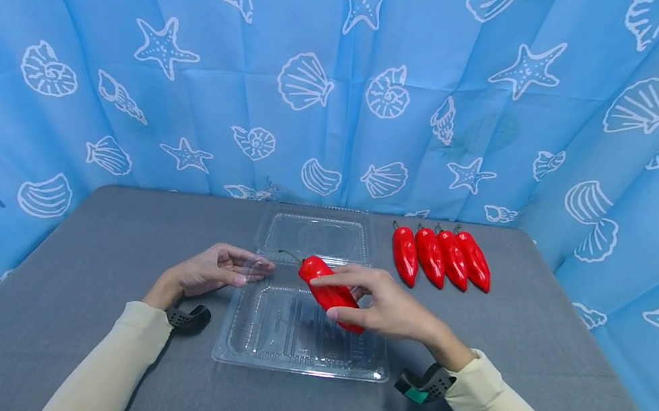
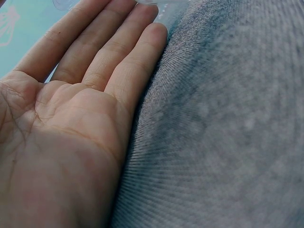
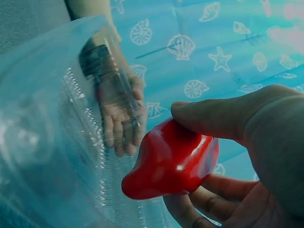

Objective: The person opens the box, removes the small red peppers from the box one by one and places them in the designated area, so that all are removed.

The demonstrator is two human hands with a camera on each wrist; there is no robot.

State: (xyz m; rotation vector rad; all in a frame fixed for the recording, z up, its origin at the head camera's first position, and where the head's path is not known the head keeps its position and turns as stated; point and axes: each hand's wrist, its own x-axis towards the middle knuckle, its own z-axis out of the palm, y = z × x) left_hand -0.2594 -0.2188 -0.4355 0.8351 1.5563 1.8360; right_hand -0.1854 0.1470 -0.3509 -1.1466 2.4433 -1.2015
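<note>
A red chili pepper (image 1: 325,285) with a thin green stem is held by my right hand (image 1: 382,304), pinched between thumb and fingers. It hangs tilted over a clear plastic clamshell box (image 1: 298,369) that lies unfolded, its lid (image 1: 266,225) toward the back. In the right wrist view, the glossy pepper (image 3: 173,164) shows tip-first. At the box's left side is my left hand (image 1: 215,270), palm turned inward, fingertips by the wall near the hinge. The left wrist view shows that hand's (image 2: 71,118) fingers extended, with little of the box in sight.
Several more red peppers (image 1: 431,258) lie side by side at the back right of the grey cloth-covered table (image 1: 501,361). Behind the table hangs a blue curtain (image 1: 225,99) printed with white shells and starfish. Each wrist wears a black band.
</note>
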